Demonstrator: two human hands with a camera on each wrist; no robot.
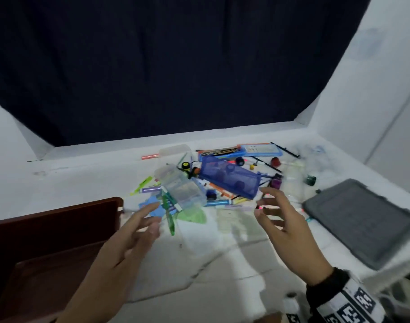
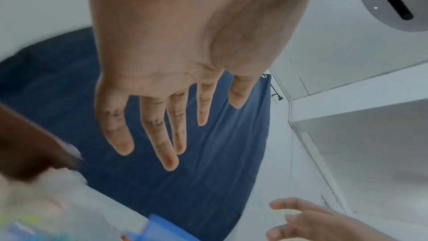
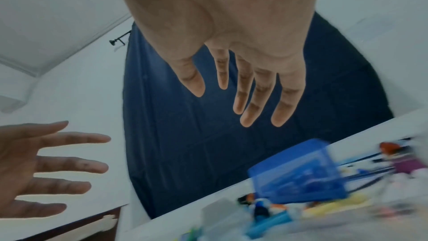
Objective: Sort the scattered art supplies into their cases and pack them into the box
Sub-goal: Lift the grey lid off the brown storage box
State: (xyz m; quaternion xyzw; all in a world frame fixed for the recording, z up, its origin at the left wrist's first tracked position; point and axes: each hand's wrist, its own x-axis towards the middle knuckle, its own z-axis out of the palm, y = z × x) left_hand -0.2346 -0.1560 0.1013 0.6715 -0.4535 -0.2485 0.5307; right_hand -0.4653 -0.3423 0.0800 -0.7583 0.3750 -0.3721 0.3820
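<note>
A heap of pens, markers and small paint jars lies mid-table around a blue mesh pencil case (image 1: 229,179) and a clear plastic case (image 1: 183,188). A flat blue tin (image 1: 240,150) lies behind them. My left hand (image 1: 138,226) hovers open above the table, fingers spread, just short of the green markers (image 1: 169,206). My right hand (image 1: 273,210) hovers open near the blue mesh pencil case's (image 3: 298,173) front end. Neither holds anything. Both palms show empty in the wrist views: left hand (image 2: 166,116), right hand (image 3: 241,89).
A dark brown wooden box (image 1: 43,248) stands at the near left. A grey flat case (image 1: 362,220) lies at the right edge. A green translucent piece (image 1: 192,216) and a dark blue curtain (image 1: 152,66) behind the table are in view.
</note>
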